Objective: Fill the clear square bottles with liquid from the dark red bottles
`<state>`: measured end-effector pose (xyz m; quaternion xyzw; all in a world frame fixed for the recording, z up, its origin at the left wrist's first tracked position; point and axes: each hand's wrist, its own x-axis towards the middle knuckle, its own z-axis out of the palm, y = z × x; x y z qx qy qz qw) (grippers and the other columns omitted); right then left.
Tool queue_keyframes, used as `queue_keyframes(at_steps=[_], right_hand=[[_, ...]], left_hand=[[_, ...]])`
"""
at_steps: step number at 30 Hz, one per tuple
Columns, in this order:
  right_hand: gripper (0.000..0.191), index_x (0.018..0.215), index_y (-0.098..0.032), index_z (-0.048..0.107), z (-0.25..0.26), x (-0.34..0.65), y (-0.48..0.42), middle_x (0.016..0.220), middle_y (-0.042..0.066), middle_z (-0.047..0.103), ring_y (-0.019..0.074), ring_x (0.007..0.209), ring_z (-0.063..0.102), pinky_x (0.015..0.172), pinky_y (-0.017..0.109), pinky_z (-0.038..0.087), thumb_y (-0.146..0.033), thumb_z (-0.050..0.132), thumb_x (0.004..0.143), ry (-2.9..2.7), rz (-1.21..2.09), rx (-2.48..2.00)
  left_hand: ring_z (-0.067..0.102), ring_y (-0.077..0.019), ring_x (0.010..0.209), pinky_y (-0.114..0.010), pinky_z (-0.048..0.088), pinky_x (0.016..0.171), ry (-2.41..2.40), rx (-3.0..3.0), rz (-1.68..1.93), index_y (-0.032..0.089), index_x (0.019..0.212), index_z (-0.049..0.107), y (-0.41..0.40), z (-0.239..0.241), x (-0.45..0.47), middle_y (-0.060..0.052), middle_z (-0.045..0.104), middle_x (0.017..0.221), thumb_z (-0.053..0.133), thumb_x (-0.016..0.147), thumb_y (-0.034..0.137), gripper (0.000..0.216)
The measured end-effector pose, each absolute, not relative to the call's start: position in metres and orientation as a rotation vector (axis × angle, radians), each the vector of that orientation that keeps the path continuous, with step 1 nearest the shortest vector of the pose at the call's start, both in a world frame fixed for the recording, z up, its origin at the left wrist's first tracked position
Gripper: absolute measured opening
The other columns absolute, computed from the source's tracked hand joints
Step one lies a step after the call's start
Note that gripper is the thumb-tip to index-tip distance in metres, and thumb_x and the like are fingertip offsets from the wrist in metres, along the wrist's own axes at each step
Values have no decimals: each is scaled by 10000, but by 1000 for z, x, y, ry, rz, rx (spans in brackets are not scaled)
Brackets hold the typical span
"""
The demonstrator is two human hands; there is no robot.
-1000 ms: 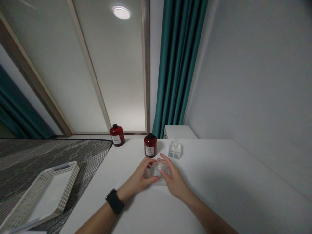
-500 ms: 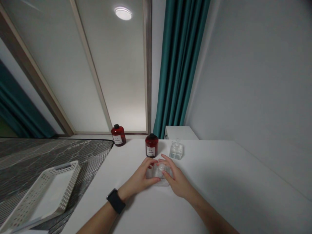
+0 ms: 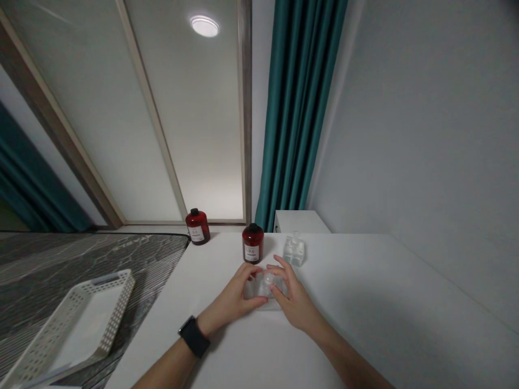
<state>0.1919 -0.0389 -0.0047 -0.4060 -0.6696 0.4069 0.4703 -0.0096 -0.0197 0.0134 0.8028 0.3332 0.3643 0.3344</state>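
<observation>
In the head view, a clear bottle [image 3: 264, 285] is held on the white table [image 3: 365, 302] near its middle. It is gripped from both sides: the left hand [image 3: 234, 298] is curled round one side and the right hand [image 3: 295, 305] round the other, fingers half closed and pressed to the glass. Just behind, a red bottle [image 3: 253, 244] and a second clear bottle [image 3: 294, 252] are stood, and a white basket [image 3: 77, 324] is seen well apart, at the left.

Two red bottles [image 3: 198, 227] [image 3: 253, 243], two clear bottles [image 3: 264, 283] [image 3: 294, 252], one white tray [image 3: 115, 319].
</observation>
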Motion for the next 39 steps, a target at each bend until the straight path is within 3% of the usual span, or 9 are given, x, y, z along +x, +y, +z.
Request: queue_keyframes(at_steps=[9, 14, 22, 30, 35, 39], right_hand=[[757, 1524, -267, 256, 0, 199, -42, 1488, 116, 480, 259, 1425, 408, 1212, 522, 252, -264, 615, 858, -1694, 1025, -1016], [682, 1520, -284, 290, -5, 196, -45, 1396, 94, 555, 246, 1327, 509, 1151, 496, 363, -252, 544, 887, -1751, 860, -1164], [654, 1530, -258, 286, -8, 189, -50, 1274, 95, 607, 218, 1193, 592, 1004, 398, 507, -205, 462, 902, -1851, 783, -1209], [665, 1537, -255, 264, -10, 189, -49, 1263, 92, 597, 204, 1156, 603, 944, 359, 541, -178, 447, 902, -1870, 813, -1219], [662, 1537, -254, 257, -13, 188, -49, 1267, 92, 581, 199, 1174, 589, 894, 329, 557, -164, 437, 906, -1888, 855, -1223], [627, 1501, -255, 343, -16, 188, -46, 1250, 84, 596, 203, 1183, 586, 995, 374, 519, -150, 460, 895, -1901, 821, -1203]], left_hand=[[582, -244, 1062, -381, 495, 951, 932, 2204, 839, 231, 1269, 546, -4, 22, -46, -62, 595, 1179, 792, 760, 255, 567], [595, -250, 1030, -407, 510, 932, 1225, 2239, 965, 194, 1219, 585, 12, 23, -83, -79, 598, 1133, 731, 813, 291, 442], [619, -207, 879, -387, 553, 847, 1444, 2188, 1132, 195, 1276, 555, 26, 1, -96, -86, 580, 1148, 663, 879, 349, 439], [649, -226, 927, -421, 566, 886, 1507, 2139, 1219, 203, 1338, 512, 37, -16, -96, -124, 556, 1264, 609, 910, 370, 469], [670, -230, 970, -421, 572, 919, 1462, 2163, 1149, 235, 1483, 396, 36, -24, -91, -127, 543, 1300, 591, 902, 312, 618], [654, -247, 1030, -450, 544, 976, 1453, 2165, 1106, 212, 1520, 336, 35, -25, -88, -150, 531, 1331, 567, 913, 297, 656]])
